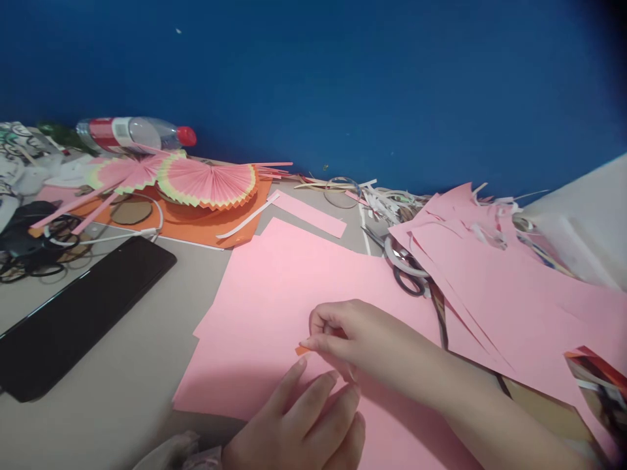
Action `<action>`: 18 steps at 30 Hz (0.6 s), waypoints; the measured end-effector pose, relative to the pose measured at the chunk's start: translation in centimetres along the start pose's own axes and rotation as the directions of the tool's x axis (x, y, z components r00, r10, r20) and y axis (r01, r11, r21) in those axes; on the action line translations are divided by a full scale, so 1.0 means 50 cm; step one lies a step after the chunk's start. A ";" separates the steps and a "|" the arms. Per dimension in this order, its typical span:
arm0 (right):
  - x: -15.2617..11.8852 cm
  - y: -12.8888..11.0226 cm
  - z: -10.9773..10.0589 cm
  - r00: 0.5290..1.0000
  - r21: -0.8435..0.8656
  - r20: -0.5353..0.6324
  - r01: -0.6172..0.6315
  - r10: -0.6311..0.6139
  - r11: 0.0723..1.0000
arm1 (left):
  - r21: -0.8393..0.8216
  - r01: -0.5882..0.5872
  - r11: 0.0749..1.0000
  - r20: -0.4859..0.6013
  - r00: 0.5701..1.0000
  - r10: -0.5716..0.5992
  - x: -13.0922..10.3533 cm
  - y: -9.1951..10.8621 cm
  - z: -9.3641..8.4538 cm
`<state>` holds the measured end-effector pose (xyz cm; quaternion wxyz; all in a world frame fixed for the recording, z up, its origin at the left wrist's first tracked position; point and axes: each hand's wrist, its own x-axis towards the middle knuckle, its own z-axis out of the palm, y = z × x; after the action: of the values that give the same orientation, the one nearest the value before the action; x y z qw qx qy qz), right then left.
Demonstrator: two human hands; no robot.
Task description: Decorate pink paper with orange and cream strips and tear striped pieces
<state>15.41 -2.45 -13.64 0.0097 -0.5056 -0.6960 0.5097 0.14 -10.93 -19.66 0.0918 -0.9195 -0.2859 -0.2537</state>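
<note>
My right hand [340, 329] pinches a small piece of orange paper [301, 350] between thumb and fingertips, just over the pink paper [255, 307]. Below it, my left hand [304, 424] lies with its fingers stretched out and a little apart, the fingertips close to the orange piece. Part of the left fingers overlaps the right hand's lower edge. The pink sheets beneath both hands are stacked slightly out of line. Behind them lies a cut pink paper strip [313, 215].
A black phone [83, 313] lies at left near cables. Pleated paper fans [210, 183] rest on orange paper [196, 228], before a plastic bottle [142, 134]. Scissors [409, 277] sit beside cut pink sheets [509, 287] and paper scraps [392, 202]. A blue wall [313, 78] stands behind.
</note>
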 end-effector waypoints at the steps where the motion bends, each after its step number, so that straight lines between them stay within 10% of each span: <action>1: 0.001 -0.003 0.000 1.000 -0.009 0.001 -0.010 0.010 1.000 | 0.005 0.000 1.000 0.002 1.000 0.000 -0.001 -0.001 0.000; 18: 0.010 0.005 0.007 0.999 -0.135 -0.005 -0.043 0.043 0.990 | 0.005 0.024 1.000 0.038 0.999 -0.024 0.001 0.000 -0.007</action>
<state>15.16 -2.33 -14.25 -0.0349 -0.5204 -0.7179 0.4611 0.03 -11.03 -19.33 0.0854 -0.9205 -0.2993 -0.2363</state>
